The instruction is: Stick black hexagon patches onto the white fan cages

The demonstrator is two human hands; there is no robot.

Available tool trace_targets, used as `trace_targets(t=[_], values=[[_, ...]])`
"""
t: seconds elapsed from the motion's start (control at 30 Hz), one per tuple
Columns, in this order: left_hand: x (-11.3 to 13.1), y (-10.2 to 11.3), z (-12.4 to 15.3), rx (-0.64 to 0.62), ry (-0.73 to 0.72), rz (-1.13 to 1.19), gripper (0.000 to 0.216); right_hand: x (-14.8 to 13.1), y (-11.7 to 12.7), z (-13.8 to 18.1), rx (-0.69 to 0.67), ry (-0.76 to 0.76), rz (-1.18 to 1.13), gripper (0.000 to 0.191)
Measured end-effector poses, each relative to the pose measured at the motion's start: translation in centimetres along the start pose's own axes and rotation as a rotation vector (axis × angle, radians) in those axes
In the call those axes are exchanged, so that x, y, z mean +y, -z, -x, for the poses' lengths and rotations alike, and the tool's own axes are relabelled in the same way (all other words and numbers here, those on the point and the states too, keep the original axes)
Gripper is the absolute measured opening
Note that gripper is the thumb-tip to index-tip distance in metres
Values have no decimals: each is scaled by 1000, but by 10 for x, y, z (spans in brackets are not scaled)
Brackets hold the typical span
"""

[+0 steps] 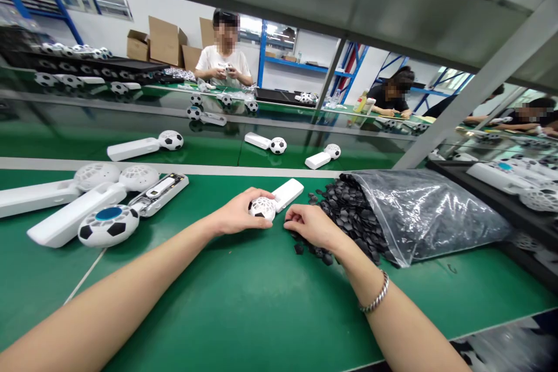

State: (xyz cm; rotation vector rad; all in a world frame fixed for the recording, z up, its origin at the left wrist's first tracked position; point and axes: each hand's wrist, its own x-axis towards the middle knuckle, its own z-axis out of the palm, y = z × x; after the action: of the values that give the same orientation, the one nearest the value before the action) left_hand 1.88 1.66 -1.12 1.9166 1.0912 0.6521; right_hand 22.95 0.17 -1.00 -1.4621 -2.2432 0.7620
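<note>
Football-headed device (279,199) is left of the pile of black pieces (344,206) on the green worktop (235,302), its ball (264,208) gripped by the left hand (238,212). The right hand (311,225) is at the pile's left edge, fingers curled in; whether they pinch a piece I cannot tell

- Workbench, green top (218,308), bounded at the far side by a pale strip (209,169).
- Left side: two white devices with uncapped round heads (76,215); close by, one football-headed device with blue disc (108,226) — handle open, inner parts exposed.
- Right side: black pentagon pieces (349,206), loose heap, several strays around it.
- Clear plastic bag (436,218), lying flat, mouth towards the heap — more black inside.
- Far right: black tray (453,186), loaded, partly cut off.
</note>
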Motion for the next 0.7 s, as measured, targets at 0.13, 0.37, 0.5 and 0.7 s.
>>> trace_targets(t=[0.13,0.37,0.5,0.7], values=[[0,3,0,-41,4,130,56,-4,-4,0,66,86,-267,12],[1,3,1,-43,20,128,55,-7,-10,-2,67,181,-435,15],[2,-2,0,79,66,-4,55,-8,-8,-3,198,322,-230,14],[-1,-5,-2,120,23,-63,57,-4,-12,-5,211,295,-318,19]])
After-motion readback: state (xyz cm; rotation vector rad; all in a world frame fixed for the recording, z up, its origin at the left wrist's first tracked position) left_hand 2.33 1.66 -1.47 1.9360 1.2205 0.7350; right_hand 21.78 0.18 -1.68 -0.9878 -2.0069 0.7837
